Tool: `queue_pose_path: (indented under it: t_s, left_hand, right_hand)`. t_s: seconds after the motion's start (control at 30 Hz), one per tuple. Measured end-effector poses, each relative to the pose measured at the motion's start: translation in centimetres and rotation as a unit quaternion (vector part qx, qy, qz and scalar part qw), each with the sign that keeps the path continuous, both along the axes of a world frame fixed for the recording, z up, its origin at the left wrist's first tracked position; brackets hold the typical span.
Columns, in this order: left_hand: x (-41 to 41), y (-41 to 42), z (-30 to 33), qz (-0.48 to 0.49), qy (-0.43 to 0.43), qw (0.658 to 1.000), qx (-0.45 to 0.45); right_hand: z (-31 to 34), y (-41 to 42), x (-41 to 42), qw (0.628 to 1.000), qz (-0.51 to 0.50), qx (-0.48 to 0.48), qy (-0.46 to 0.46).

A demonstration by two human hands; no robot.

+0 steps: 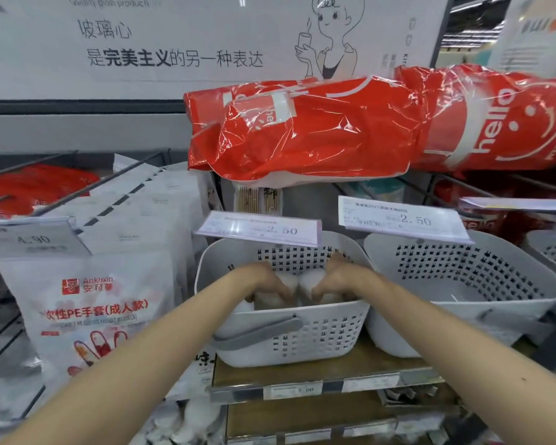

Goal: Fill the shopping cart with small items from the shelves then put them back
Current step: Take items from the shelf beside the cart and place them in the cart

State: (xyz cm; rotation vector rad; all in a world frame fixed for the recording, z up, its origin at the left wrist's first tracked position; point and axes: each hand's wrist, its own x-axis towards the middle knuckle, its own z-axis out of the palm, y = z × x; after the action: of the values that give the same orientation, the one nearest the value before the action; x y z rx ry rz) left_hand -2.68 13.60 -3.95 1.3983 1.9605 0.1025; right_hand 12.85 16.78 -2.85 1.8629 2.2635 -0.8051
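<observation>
While both hands [272,285] [333,284] grip small white packs [312,279], the perforated white basket [289,335] holds them.

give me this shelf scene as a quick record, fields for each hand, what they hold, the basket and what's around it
left hand: inside the basket, fingers curled on a white packet
right hand: inside the same basket, fingers curled on another white packet
basket: white perforated plastic basket with grey handle, on a wooden shelf
to its right: second white perforated basket
above: red plastic-wrapped hello packs
to its left: white PE glove packs
price tags: 2.50 over both baskets
</observation>
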Motion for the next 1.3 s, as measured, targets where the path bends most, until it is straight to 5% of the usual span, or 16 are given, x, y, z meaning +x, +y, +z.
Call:
queue_pose_path:
  t_s: [0.2, 0.43, 0.83, 1.3]
  left_hand:
    - [0.0, 0.7, -1.7, -0.019, 0.009, 1.0, -0.013]
    - [-0.1, 1.5, -2.7, -0.021, -0.023, 0.998, -0.051]
    - [0.9, 2.5, -3.3, 0.111, -0.179, 0.975, -0.068]
    - [-0.1, 1.9, -1.8, 0.018, -0.054, 0.998, -0.042]
  right_hand:
    - [-0.9, 0.6, -0.7, 0.983, 0.108, -0.05, -0.139]
    - [-1.1, 1.5, 0.1, 0.983, 0.117, -0.022, -0.139]
    - [-1.2, 1.9, 0.0, 0.992, 0.077, -0.03, -0.096]
    - [-0.3, 1.5, 0.3, 0.99, 0.119, 0.078, -0.023]
